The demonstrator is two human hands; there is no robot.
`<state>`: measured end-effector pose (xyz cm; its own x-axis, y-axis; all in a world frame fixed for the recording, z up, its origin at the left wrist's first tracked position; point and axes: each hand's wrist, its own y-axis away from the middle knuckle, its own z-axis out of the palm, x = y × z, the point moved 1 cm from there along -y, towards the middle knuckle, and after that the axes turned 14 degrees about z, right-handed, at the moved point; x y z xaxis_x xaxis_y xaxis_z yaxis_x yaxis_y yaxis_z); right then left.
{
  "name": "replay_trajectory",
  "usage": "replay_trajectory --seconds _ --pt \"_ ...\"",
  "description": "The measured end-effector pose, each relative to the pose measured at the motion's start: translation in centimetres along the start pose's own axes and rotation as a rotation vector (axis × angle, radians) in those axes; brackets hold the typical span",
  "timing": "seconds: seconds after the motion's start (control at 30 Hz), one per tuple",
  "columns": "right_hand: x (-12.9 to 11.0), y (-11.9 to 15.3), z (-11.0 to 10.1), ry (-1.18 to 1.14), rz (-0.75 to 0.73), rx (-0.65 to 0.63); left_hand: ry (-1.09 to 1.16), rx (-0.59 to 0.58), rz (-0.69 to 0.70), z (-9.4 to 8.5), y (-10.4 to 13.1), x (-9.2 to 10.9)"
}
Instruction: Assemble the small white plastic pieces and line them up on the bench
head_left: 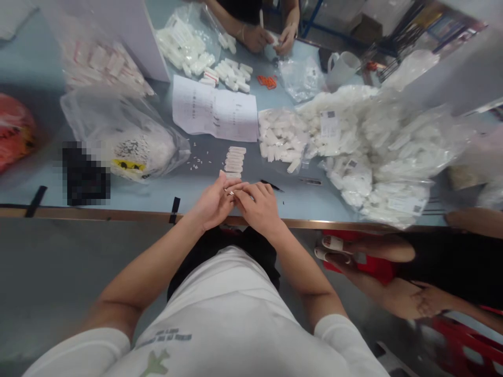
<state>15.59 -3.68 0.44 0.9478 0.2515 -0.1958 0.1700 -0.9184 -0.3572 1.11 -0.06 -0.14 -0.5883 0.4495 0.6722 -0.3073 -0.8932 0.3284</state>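
Note:
My left hand (217,203) is turned palm up near the table's front edge, its fingers curled in. Small white pieces (231,193) rest at its fingertips. My right hand (260,206) meets it from the right, thumb and fingers pinched at those same pieces. What exactly they are is too small to make out. Just beyond my fingers, several flat white oblong plastic parts (236,157) lie in a neat column. Tiny white bits (198,161) are scattered to their left. A black pointed tool (272,186) lies right of my right hand, partly behind it.
A clear bag of small white pieces (137,149) stands left. Printed sheets (214,110) lie behind the column. Bags of white plastic parts (283,136) fill the right side. A co-worker's hands (271,41) work across the table; another person sits at right. A slim metallic item (310,181) lies nearby.

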Motion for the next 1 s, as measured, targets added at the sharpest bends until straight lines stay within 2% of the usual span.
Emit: replay_trajectory --seconds 0.1,0.23,0.4,0.5,0.63,0.77,1.0 --pt "-0.1 -0.1 0.2 -0.005 -0.007 -0.026 0.038 -0.008 -0.012 -0.1 0.2 -0.2" --pt "-0.2 -0.2 0.3 -0.033 -0.008 0.012 0.029 -0.022 -0.023 -0.1 0.3 -0.3" --pt "0.5 -0.2 -0.1 -0.137 0.076 0.009 -0.037 -0.003 0.026 0.2 0.3 -0.3" --pt "1.4 -0.1 -0.3 -0.204 0.140 0.049 -0.139 0.008 0.075 0.1 0.3 -0.2" --pt "2.3 0.1 -0.2 -0.340 0.185 0.092 -0.349 -0.060 0.110 -0.4 0.3 -0.4" --pt "2.1 0.2 -0.3 -0.386 0.181 0.093 -0.385 -0.140 0.119 -0.7 0.2 -0.8" --pt "1.5 0.1 -0.8 -0.398 0.181 0.045 -0.466 -0.143 0.122 -1.1 0.0 -1.0"
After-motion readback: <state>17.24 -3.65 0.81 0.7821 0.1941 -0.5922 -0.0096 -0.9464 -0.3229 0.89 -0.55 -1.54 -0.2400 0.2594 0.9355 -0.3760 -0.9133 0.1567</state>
